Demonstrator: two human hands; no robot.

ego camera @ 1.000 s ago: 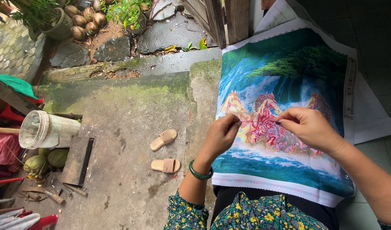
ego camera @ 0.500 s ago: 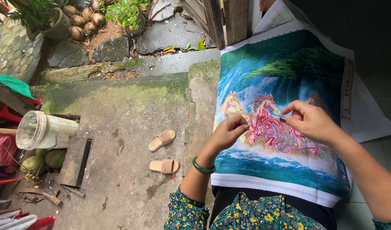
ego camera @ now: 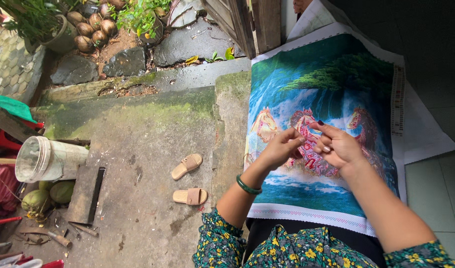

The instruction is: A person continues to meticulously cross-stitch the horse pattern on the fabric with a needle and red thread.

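Stitching in hand: both hands meet above the middle of a large embroidered cloth (ego camera: 326, 124) spread over the person's lap, at about 3 o'clock in the view.
Left hand: the left hand (ego camera: 279, 148) has thumb and forefinger pinched narrow; what it pinches, perhaps a needle or thread, is too fine to tell.
Right hand: the right hand (ego camera: 339, 146) is curled just beside the left, fingers bent close together, touching or nearly touching the cloth; I cannot tell whether it holds anything.
Bracelet: a green bracelet (ego camera: 248, 186) sits on the left wrist.
Done, as I judge: trees, water, sky and most of the horse figures look filled with colour.
Left, as I judge: the pinkish patch under the fingers seems the part being worked; the white border stays bare.
Surroundings: a pair of tan sandals (ego camera: 188, 178) lies at 8 o'clock on the concrete, and a pale bucket (ego camera: 46, 160) lies on its side at 9 o'clock.
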